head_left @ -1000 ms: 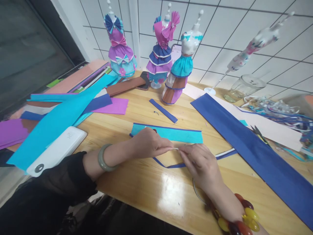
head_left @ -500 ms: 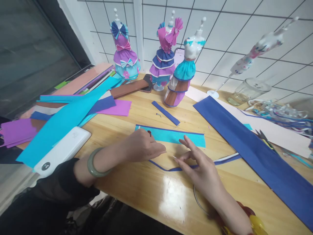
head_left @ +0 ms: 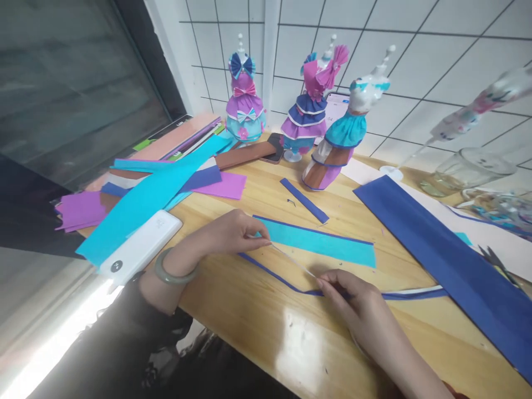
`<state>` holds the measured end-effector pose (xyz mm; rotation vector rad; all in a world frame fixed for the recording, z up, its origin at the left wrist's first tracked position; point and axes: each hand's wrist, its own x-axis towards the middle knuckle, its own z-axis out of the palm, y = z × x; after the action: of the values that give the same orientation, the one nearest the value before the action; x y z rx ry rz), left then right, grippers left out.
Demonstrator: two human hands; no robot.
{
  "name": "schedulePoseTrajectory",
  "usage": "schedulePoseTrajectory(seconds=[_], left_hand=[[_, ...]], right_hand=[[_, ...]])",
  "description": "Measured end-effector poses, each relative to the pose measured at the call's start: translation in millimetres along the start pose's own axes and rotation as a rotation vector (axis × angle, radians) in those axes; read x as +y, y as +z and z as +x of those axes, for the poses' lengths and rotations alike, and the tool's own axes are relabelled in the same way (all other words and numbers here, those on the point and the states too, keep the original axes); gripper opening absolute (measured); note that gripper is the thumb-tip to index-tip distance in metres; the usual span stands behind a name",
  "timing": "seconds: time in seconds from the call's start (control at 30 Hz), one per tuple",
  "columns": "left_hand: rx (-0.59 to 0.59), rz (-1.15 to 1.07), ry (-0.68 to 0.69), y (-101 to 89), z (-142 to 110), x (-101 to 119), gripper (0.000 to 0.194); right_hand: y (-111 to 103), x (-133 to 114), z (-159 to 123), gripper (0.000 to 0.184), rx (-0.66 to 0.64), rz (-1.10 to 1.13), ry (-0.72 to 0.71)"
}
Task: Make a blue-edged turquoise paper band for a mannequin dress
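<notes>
A thin white strip (head_left: 293, 260) is stretched between my hands above the table. My left hand (head_left: 236, 233) pinches its far end between thumb and fingers, close to the left end of a flat turquoise strip (head_left: 324, 244) edged in dark blue. The strip's near end is in the pinch of my right hand (head_left: 361, 302). Beneath the hands a narrow dark blue band (head_left: 272, 271) curves across the wood, and my right hand covers part of it. Toward its right end, a white edge shows along this band. A short blue strip (head_left: 304, 200) lies farther back.
Three dressed mini mannequins (head_left: 246, 102) stand at the back, and a bare one (head_left: 469, 113) leans at right near a glass jar (head_left: 469, 172). Colored sheets (head_left: 153, 194) and a white power bank (head_left: 141, 244) lie left. A long blue sheet (head_left: 440, 266) and scissors (head_left: 499, 263) are at right.
My left hand has turned and now pinches the white strip. My right hand's spread fingers have closed on its other end, and the strip is drawn out between them. The view has shifted left.
</notes>
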<state>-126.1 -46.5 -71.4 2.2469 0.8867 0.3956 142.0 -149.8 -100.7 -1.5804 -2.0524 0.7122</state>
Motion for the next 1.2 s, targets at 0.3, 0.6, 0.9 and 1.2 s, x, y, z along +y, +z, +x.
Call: schedulePoseTrajectory(seconds=[0.3, 0.6, 0.9, 1.2], left_hand=[[0.015, -0.152, -0.195, -0.5, 2, -7, 0.026], [0.015, -0.247, -0.335, -12.2, -4, -25, 0.021], [-0.078, -0.161, -0.386, -11.3, -6, -36, 0.015], [-0.093, -0.066, -0.383, -3.5, -1, -44, 0.014]], right_hand=[[-8, -1, 15, 0.026, -0.032, 0.007, 0.026], [2, -2, 48, 0.025, -0.093, 0.104, 0.018], [18, 7, 60, 0.029, -0.084, 0.057, 0.029], [15, 9, 61, 0.034, -0.111, 0.108, 0.169]])
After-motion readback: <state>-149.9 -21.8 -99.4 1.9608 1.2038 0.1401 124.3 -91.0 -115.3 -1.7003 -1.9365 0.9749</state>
